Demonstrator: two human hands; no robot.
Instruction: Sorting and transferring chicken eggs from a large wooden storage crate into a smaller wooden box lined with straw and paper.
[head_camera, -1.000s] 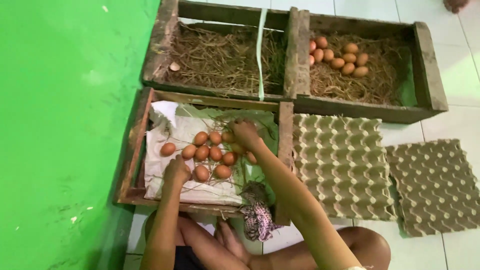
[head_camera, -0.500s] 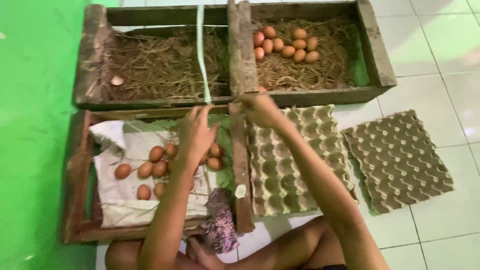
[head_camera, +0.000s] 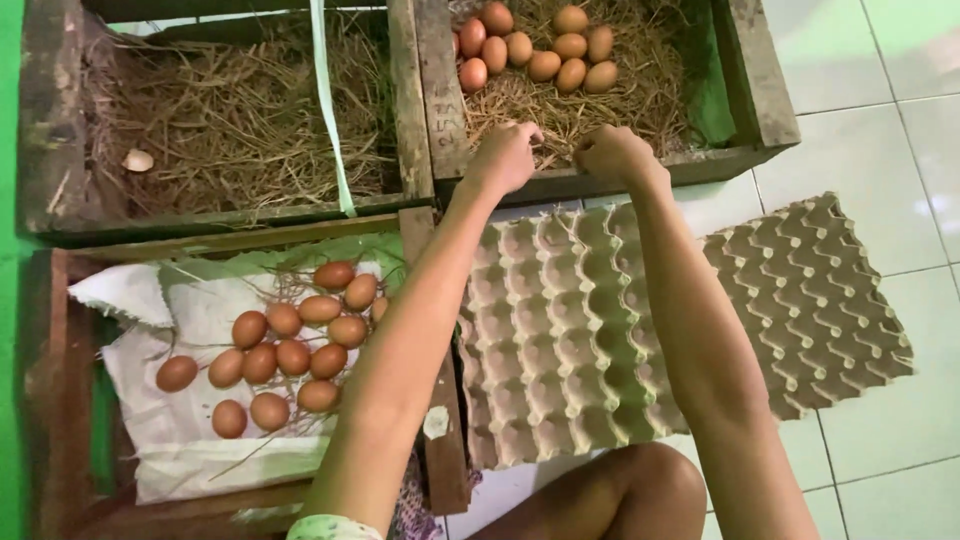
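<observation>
Two egg trays lie on the tiled floor, and not one cup is seen filled: the near egg tray sits just beside the person's knee, and the second tray overlaps its right edge. So the job is judged barely begun, with every egg left to be moved. To the left, a wooden crate lined with white cloth holds a loose cluster of brown eggs, untouched. Farther off, both arms are stretched across the near tray to the front rim of the far right crate. The left hand is curled at that rim, the right hand clenched beside it; whether an egg is gripped in either cannot be told. Beyond the hands, another batch of eggs rests on straw near the crate's back edge. The far left crate holds straw and one pale egg; a green strap hangs across it. The crate rim must be cleared.
</observation>
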